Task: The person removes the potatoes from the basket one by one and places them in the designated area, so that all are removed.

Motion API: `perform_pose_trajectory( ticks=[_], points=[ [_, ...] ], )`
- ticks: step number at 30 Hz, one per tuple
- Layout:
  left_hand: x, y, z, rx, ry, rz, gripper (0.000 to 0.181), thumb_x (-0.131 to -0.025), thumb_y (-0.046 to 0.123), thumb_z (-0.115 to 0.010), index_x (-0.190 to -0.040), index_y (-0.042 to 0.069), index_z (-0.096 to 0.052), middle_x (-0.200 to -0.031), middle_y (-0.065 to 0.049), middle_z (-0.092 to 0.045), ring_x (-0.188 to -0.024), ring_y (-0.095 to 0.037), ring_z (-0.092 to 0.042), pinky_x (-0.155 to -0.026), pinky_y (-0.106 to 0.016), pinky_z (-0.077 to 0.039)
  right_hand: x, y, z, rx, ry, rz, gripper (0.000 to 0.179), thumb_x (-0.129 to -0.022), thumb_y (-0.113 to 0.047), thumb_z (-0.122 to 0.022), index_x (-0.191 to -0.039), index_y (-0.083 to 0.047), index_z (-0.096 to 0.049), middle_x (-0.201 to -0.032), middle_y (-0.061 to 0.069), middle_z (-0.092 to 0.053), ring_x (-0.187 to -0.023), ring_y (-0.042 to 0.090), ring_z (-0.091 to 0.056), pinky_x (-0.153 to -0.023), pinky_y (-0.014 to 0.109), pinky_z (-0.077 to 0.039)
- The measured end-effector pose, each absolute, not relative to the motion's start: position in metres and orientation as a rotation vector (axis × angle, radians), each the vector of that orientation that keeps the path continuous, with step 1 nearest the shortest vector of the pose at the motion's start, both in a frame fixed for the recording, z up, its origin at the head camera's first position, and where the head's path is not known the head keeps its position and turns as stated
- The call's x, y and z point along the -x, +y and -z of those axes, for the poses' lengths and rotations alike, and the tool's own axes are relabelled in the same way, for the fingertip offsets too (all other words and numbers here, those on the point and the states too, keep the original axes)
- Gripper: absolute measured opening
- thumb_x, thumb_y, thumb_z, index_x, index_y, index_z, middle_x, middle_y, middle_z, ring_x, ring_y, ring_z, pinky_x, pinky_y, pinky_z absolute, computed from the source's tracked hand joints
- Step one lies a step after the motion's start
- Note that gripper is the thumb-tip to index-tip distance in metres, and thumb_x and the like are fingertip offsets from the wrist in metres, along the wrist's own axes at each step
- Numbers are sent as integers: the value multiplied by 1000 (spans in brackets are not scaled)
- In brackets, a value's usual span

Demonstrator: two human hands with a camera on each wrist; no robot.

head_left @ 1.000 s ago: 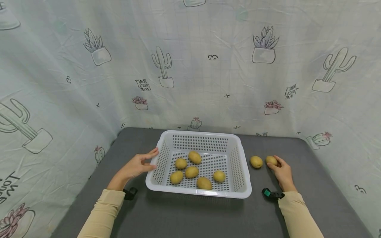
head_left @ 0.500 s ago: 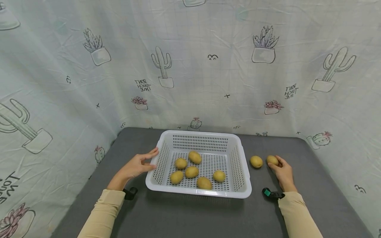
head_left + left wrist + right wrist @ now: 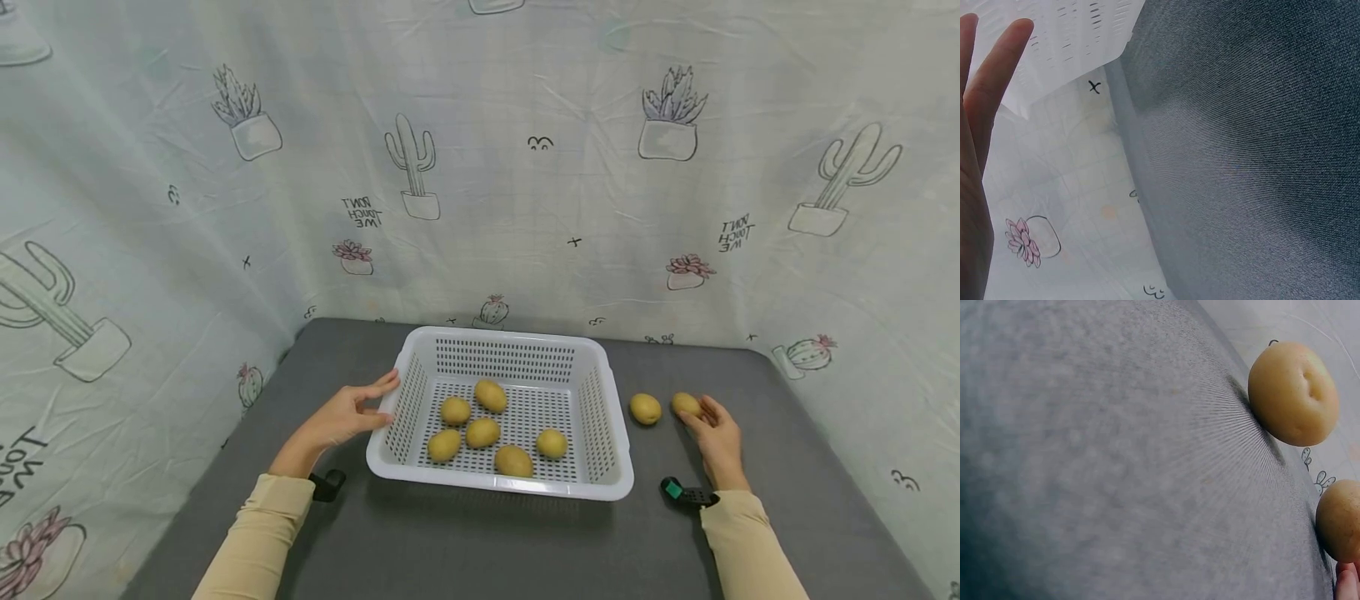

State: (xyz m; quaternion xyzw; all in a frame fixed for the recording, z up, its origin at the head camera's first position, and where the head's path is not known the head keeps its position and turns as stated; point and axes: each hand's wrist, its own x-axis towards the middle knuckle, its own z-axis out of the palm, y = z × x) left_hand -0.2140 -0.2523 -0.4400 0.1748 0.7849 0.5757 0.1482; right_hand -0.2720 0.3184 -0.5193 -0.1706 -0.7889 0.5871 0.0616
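A white plastic basket with slotted walls holds several yellow-brown potatoes. At its left side is my left hand, fingers extended and fingertips right at the rim. The left wrist view shows two straight fingers beside the basket wall. To the right of the basket, two potatoes lie on the table: a nearer one and a farther-right potato. My right hand is at that second potato, thumb and fingertips at its right and near side, loosely bent. Fingertips show just below a potato.
The dark grey cloth-covered table extends around the basket. A pale curtain printed with cacti hangs close behind and on both sides. Black bands with small devices sit on both wrists.
My right hand has drawn back slightly to the right from the right-hand potato, which shifted a little right and stays on the table. The left hand keeps its place at the basket.
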Motion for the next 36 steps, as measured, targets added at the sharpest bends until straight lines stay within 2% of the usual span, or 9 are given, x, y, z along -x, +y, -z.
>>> perform_pose_trajectory(
  ticks=[6,15,24,31,36],
  points=[
    [214,-251,439,-499,2256,-1658,70,-89,7,-65,-145,-6,-26,-157,-18,-6,-113,-46,-56,-82,-26,-52,271,317,522,524,-2260,-1797,64,-93,-10,-58,-149,0,-28,-147,21,-35,-129,20,-36,-110,19,-27],
    [213,-250,439,-493,2265,-1651,69,-89,8,-65,-145,-5,-27,-158,-17,-8,-114,-46,-55,-83,-26,-52,266,315,524,495,-2098,-1868,63,-92,-4,-59,-147,2,-29,-146,22,-35,-128,16,-38,-109,18,-27],
    [214,-252,439,-503,2256,-1657,70,-89,8,-65,-145,-5,-26,-157,-18,-7,-116,-46,-54,-83,-24,-51,260,311,517,420,-1896,-1906,61,-87,4,-62,-142,7,-36,-120,-4,-50,-121,14,-42,-107,17,-30],
    [214,-252,439,-503,2248,-1668,71,-89,9,-65,-145,-6,-25,-157,-18,-6,-115,-46,-55,-83,-24,-51,259,305,498,354,-1895,-1879,61,-88,2,-62,-144,-1,-38,-138,9,-46,-128,14,-40,-109,18,-28],
    [215,-252,439,-497,2253,-1667,70,-89,8,-65,-145,-6,-26,-157,-18,-7,-115,-46,-54,-83,-24,-51,259,299,485,290,-1875,-1905,59,-87,1,-64,-142,-4,-42,-141,12,-45,-128,13,-42,-108,18,-30]
  ],
)
